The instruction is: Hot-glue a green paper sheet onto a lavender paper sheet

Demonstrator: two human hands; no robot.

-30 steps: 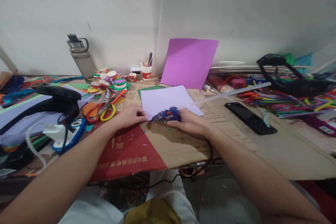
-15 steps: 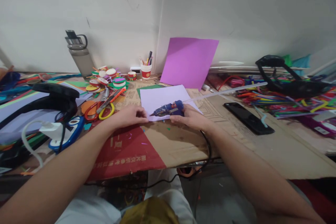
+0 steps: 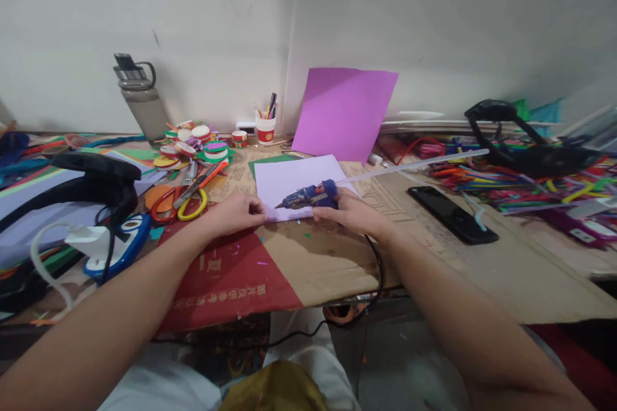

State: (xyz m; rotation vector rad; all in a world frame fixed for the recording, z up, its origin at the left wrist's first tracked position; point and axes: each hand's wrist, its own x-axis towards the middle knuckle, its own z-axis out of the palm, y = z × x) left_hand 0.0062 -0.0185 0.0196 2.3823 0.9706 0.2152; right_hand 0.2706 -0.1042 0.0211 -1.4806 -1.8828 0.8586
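My right hand (image 3: 351, 210) is wrapped around a blue hot glue gun (image 3: 308, 196), with its nozzle pointing left, low over the near part of a lilac sheet of paper (image 3: 301, 173). A long clear glue stick (image 3: 414, 164) juts out of the gun's back end toward the right. At the sheet's near left corner, my left hand (image 3: 245, 210) has its fingers curled in and closed on the paper. A narrow strip along the near edge looks bent up. Whether glue lies on the paper is too small to tell.
Orange- and yellow-handled scissors (image 3: 193, 196) lie left of the sheet, by a blue power strip (image 3: 120, 250). A phone (image 3: 450, 213) rests at right. Behind stand a purple sheet (image 3: 344, 112), a paper cup (image 3: 265, 130) and a bottle (image 3: 142, 103). Cardboard (image 3: 328, 263) covers the table.
The view has shifted slightly. The strip along the paper's near edge shows more plainly under the glue gun. Both hands keep nearly the same place and hold.
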